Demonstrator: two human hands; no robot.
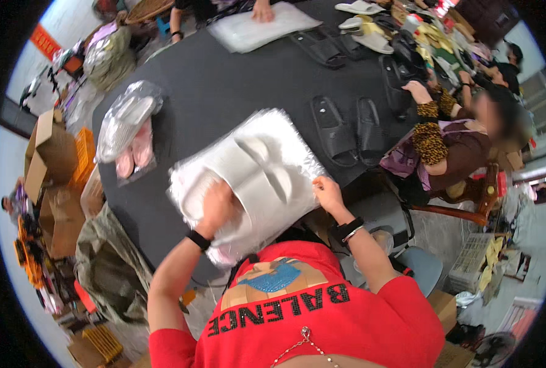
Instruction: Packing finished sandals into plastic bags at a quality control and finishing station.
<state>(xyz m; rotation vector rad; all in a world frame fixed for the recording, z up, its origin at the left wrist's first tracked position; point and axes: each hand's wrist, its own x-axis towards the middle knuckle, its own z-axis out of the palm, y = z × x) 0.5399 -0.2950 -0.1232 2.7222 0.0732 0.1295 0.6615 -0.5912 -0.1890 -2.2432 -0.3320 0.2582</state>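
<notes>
On the table in front of me, a pale grey pair of slippers (239, 184) lies over a stack of clear plastic bags (285, 132). My left hand (219, 205) is closed on the nearer part of one slipper; its fingers are partly blurred. At the right edge of the stack, my right hand (329, 195) pinches the rim of a plastic bag. Whether the slippers are partly inside that bag, I cannot tell. Left of the stack are a bagged grey slipper pair (129, 119) and a bagged pink slipper pair (137, 153).
Black slippers (337, 132) stand on the dark table (193, 80) to the right. A co-worker (445, 135) sits there, handling another black slipper (396, 86). Across the table, another person's hand (262, 11) rests on a plastic bag stack (264, 30). Loose slippers (371, 34) heap the far right.
</notes>
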